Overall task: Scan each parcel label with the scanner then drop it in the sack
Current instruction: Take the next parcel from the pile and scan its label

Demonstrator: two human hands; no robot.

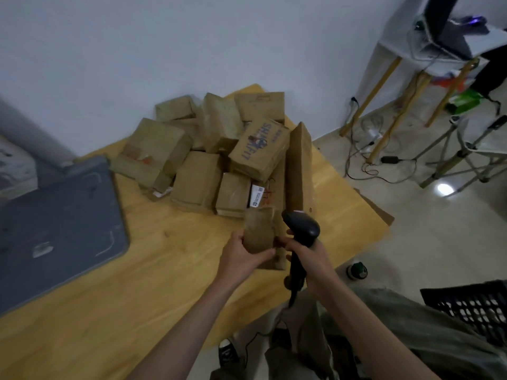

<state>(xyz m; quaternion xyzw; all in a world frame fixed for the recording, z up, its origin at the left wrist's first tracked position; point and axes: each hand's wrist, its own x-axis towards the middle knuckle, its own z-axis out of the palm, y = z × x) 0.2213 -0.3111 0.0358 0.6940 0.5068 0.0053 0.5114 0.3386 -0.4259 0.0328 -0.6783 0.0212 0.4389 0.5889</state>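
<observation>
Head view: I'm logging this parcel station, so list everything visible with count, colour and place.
Parcels: a pile, count unclear, brown, far side of table.
Held parcel: one, brown, near the pile.
Scanner: one, black, beside held parcel.
Table: one, light wood.
Mat: one, grey-blue, table's left.
Crate: one, black, floor right.
Left hand: grips held parcel.
Right hand: grips scanner.

Brown paper parcels (197, 182) are lying on a yellow wooden table (142, 275); one box (259, 149) is showing blue lettering, beside a black scanner (300, 237) and grey mat (55, 226).
</observation>
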